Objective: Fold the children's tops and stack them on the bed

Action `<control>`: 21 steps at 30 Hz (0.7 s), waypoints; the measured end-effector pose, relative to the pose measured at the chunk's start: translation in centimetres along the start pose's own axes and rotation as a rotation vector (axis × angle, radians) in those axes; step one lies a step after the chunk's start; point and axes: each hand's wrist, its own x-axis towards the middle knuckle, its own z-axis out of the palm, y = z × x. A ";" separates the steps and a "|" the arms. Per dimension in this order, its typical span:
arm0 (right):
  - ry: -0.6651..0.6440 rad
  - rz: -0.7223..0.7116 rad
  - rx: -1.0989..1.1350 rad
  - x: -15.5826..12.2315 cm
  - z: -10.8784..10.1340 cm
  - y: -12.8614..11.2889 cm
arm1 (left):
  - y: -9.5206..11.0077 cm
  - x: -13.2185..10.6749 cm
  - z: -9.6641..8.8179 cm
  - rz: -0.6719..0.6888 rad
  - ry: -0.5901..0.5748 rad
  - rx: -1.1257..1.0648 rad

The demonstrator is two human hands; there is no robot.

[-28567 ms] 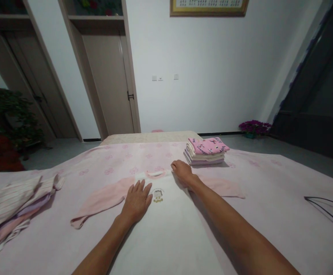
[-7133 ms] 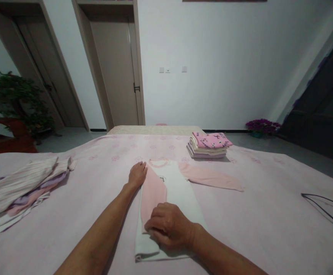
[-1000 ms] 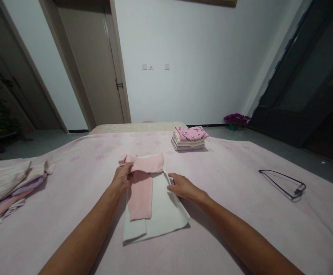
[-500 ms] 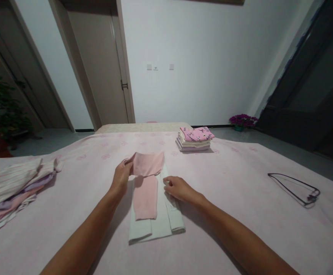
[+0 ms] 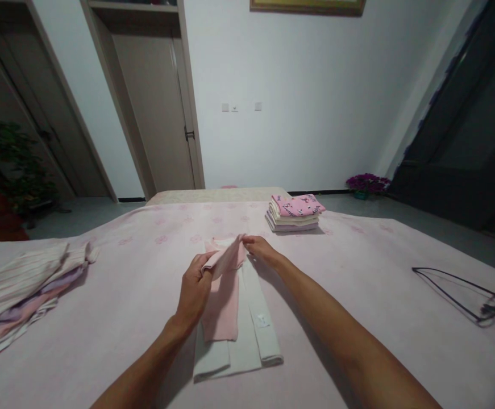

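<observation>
A pale shirt [image 5: 247, 341] with pink parts lies folded into a long strip on the bed cover in front of me. One pink sleeve [image 5: 224, 318] is laid flat down its middle. My left hand [image 5: 196, 284] is closed on the left end of a raised pink fold at the far end of the shirt. Holding the right end of that same fold, my right hand [image 5: 259, 249] pinches it between thumb and fingers. The pink fold stands up between the two hands, tilted. A small white label shows on the shirt's right side.
A pink-patterned cover [image 5: 341, 318] spreads under everything. At the back right stands a stack of folded clothes [image 5: 296, 215], a pink printed one on top. A loose clothes pile [image 5: 29, 289] lies at left. Dark-framed glasses [image 5: 460, 292] rest at right.
My right hand has moved from the shirt's right side up to the pink fold and grips its right end. The left hand has shifted slightly right, and the fold is lifted. The view has tilted up.
</observation>
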 end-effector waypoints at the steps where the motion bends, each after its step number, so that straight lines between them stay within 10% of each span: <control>1: -0.018 0.002 0.019 0.3 0.4 0.0 | 0.2 0.0 0.1 -0.031 0.007 -0.045; 11: -0.067 0.011 0.138 1.4 1.4 1.6 | 2.3 1.3 0.3 -0.113 0.088 -0.227; 21: 0.050 0.100 0.073 3.7 0.7 3.1 | 1.3 -3.6 4.2 0.141 -0.582 0.466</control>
